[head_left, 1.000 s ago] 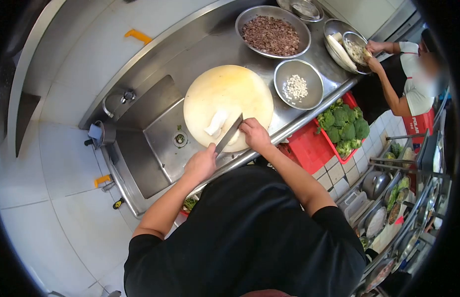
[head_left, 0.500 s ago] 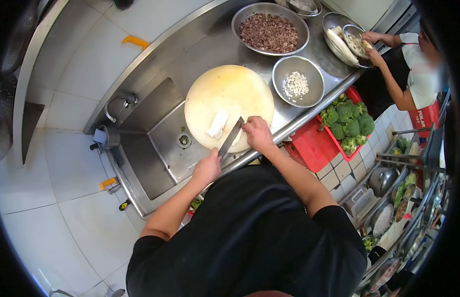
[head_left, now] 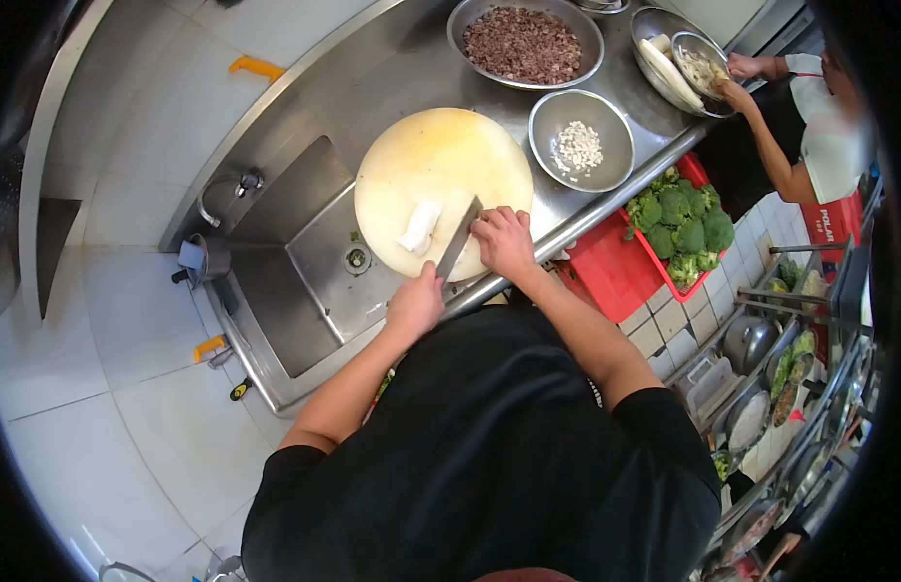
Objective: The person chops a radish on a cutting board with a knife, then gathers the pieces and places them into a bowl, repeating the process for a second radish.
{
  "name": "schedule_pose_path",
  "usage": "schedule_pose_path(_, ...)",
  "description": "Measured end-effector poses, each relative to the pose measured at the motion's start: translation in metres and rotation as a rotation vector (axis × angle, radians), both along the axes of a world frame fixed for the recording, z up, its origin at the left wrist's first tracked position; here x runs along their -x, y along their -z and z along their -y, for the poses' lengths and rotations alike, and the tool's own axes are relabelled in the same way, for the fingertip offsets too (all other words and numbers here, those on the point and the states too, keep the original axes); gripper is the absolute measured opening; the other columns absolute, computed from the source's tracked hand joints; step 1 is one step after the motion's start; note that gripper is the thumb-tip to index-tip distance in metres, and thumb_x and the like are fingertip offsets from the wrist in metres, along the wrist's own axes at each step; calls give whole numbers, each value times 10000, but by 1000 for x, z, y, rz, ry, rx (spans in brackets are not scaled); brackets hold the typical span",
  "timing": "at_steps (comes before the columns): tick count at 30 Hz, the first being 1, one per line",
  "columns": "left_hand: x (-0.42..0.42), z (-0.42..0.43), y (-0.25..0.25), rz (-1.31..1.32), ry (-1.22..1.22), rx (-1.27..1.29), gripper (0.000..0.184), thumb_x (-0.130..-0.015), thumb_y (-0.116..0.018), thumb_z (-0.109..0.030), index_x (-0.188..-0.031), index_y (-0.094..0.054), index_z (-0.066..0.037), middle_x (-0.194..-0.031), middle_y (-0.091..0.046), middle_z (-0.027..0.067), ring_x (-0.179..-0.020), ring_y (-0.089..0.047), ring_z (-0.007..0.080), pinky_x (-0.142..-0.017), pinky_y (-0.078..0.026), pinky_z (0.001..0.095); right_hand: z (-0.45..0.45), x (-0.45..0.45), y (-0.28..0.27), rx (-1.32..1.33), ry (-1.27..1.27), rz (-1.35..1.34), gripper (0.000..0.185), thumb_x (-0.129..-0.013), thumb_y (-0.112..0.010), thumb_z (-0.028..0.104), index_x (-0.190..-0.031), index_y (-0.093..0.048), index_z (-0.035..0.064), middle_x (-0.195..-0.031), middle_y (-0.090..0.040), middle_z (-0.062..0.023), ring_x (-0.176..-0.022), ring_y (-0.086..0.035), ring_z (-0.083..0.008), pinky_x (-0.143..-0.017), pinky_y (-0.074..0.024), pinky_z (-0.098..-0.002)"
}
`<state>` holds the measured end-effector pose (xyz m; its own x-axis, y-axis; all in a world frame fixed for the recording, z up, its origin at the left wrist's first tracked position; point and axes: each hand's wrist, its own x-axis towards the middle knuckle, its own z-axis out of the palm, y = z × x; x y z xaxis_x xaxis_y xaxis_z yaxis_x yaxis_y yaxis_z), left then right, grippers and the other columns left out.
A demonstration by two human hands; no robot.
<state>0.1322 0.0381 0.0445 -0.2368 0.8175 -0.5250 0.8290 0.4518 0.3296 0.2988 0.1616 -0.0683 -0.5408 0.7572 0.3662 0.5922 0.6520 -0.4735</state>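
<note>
My left hand (head_left: 414, 306) is closed round the handle of a wide-bladed knife (head_left: 458, 241), its blade slanting up and right over the round chopping board (head_left: 441, 145). Beside the blade, my right hand (head_left: 506, 242) has its fingers curled down at the board's right part; what they press on is mostly hidden. A thick white piece of food (head_left: 420, 228) lies on the board to the left of the blade. To the right of the board stands a steel bowl (head_left: 610, 170) holding small white diced pieces (head_left: 578, 145).
Behind is a large bowl of brown chopped food (head_left: 523, 44). The sink (head_left: 266, 310) lies left of the board. Red crates, one with broccoli (head_left: 678, 218), stand beyond the counter edge. At right, a co-worker's hands (head_left: 737, 82) work over a bowl.
The view has shifted slightly, so the counter sits higher in it. The knife blade stands a little steeper. Both hands stay at the board with the same holds.
</note>
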Motion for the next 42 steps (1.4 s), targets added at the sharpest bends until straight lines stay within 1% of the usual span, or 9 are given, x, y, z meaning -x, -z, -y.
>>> schedule_pose_path(4,13,12,-2,-33,105,-58,232,-1055,-520,-256,-1183,-515,-63,-878,-702,294,-868,-701,499,-775,-525,628,0,0,0,19,3,-2,140,-831,-684,136,-942,-742,199,-1073,-683,17,-1077,-599,-226,-905,-394,-450)
schedule_pose_path(10,4,23,0,-43,-21,21,255,-1048,-534,-275,-1191,-525,-64,-875,-698,312,-860,-693,503,-786,-513,637,-1,-5,-3,-23,-7,-32,95,-859,-698,157,-928,-745,203,-1063,-687,29,-1084,-598,-225,-932,-391,-448)
schedule_pose_path(14,23,1,0,43,-13,-246,244,-1044,-548,-269,-1138,-538,-45,-865,-686,323,-834,-678,519,-762,-512,631,-7,-12,-4,218,-32,-34,363,-845,-729,137,-1201,-661,135,-1234,-641,-91,-1178,-570,-313,-1027,-394,-485)
schedule_pose_path(15,24,0,-17,43,-58,-278,242,-1044,-550,-268,-1125,-540,-40,-862,-684,324,-831,-675,522,-754,-513,627,-10,-13,-9,201,-99,11,506,-821,-736,118,-1304,-586,109,-1345,-578,-152,-1240,-537,-364,-1078,-383,-504)
schedule_pose_path(18,42,-4,-21,75,-119,-323,253,-1045,-553,-266,-1134,-545,-29,-885,-690,315,-860,-672,526,-754,-520,601,-23,-4,-40,-40,-365,70,536,-809,-726,104,-1324,-577,126,-1399,-549,-141,-1276,-516,-382,-1094,-382,-510)
schedule_pose_path(22,45,-12,-4,63,-100,-205,269,-1044,-555,-267,-1141,-547,-16,-962,-704,317,-938,-676,516,-818,-523,588,-42,8,-41,120,-612,346,338,-820,-732,185,-1156,-721,153,-1182,-649,-85,-1170,-578,-317,-1013,-438,-462)
schedule_pose_path(25,44,-1,5,18,-61,-147,263,-1051,-516,-262,-1151,-548,-20,-986,-698,336,-947,-678,517,-842,-522,602,-32,2,-36,164,-446,247,233,-849,-726,242,-1059,-759,145,-1079,-663,-75,-1107,-599,-294,-972,-455,-442)
schedule_pose_path(34,25,25,2,15,-119,-63,280,-1059,-493,-275,-1214,-526,-44,-975,-705,322,-932,-686,514,-845,-521,620,9,22,-13,140,-234,184,252,-906,-680,200,-1139,-732,122,-1096,-661,-83,-1109,-594,-286,-967,-457,-445)
schedule_pose_path(42,70,37,9,70,35,-73,293,-1056,-501,-283,-1244,-539,-61,-990,-700,326,-966,-679,512,-861,-517,622,-28,10,-26,-24,-517,233,270,-814,-673,113,-1059,-762,188,-1091,-665,-3,-1118,-576,-237,-988,-454,-385)
